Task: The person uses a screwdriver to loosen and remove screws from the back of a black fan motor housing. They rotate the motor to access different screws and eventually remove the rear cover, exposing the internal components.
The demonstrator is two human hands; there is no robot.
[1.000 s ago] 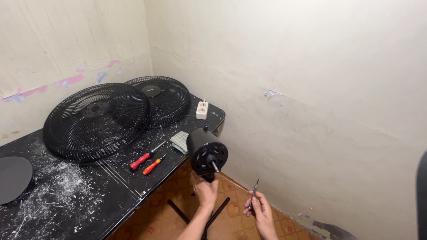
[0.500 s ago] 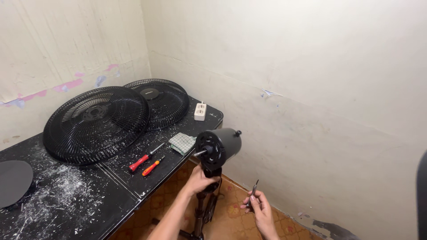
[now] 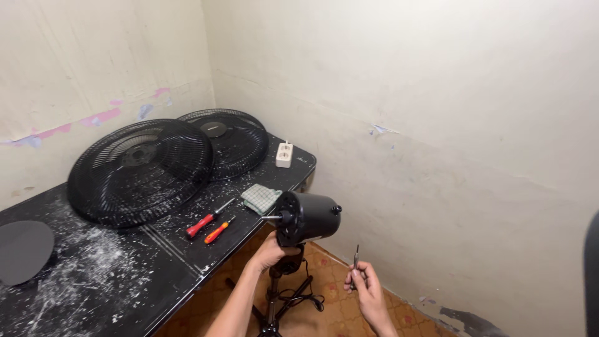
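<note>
Left hand closed around the neck just under one black motor, holding it up beside the desk edge, above the tiled floor. Motor tilted on its side, one bare metal shaft sticking out toward the desk, one small knob at the far end. Below the motor, one thin stand with spread legs and a loose black cord on the floor. Right hand curled shut on one slim dark tool, tip pointing up, well apart from the motor, to its right. On the black, white-flecked desk: two round black grilles, overlapping, the nearer one lying over the edge of the farther one in the corner. Two screwdrivers just beside each other near the desk's front edge, the longer with a red handle, the shorter with an orange handle. One folded checked cloth just beside the shaft's tip. One white power strip near the back right corner of the desk. One dark grey disc at the left, partly cut off by the frame. Pale walls on two sides, with pink and blue paint marks on the left one.
</note>
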